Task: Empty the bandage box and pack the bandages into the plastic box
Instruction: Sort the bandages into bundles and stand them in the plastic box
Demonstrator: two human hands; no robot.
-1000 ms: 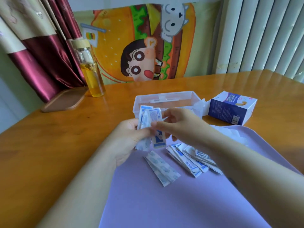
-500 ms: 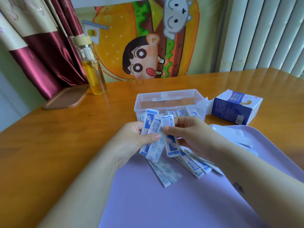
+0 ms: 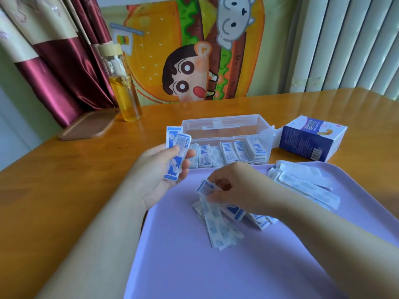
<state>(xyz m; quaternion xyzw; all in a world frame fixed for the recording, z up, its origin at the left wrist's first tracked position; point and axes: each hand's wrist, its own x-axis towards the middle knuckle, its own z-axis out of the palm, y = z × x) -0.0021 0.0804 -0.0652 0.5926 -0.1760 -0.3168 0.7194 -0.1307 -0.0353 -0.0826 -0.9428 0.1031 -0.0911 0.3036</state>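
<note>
A wooden table (image 3: 64, 190) carries a lilac tray (image 3: 237, 272), with a cartoon hanging (image 3: 194, 50) and a maroon curtain (image 3: 60, 67) behind it. The plastic box (image 3: 224, 126) sits at the tray's twelve o'clock, long axis nine-to-three, with packed bandages (image 3: 235, 152) inside. The left hand (image 3: 157, 180) grips two bandages (image 3: 177, 154) pointing to twelve. The right hand (image 3: 237, 188) pinches one bandage (image 3: 206, 187) and partly covers the loose pile (image 3: 218, 227). The bandage box (image 3: 311, 141) lies at two o'clock and a bottle (image 3: 123, 83) stands at ten.

Bandages (image 3: 218, 225) are white with blue print, tray (image 3: 216, 272) is lilac, plastic box (image 3: 224, 123) clear, bandage box (image 3: 302, 143) navy and white.
</note>
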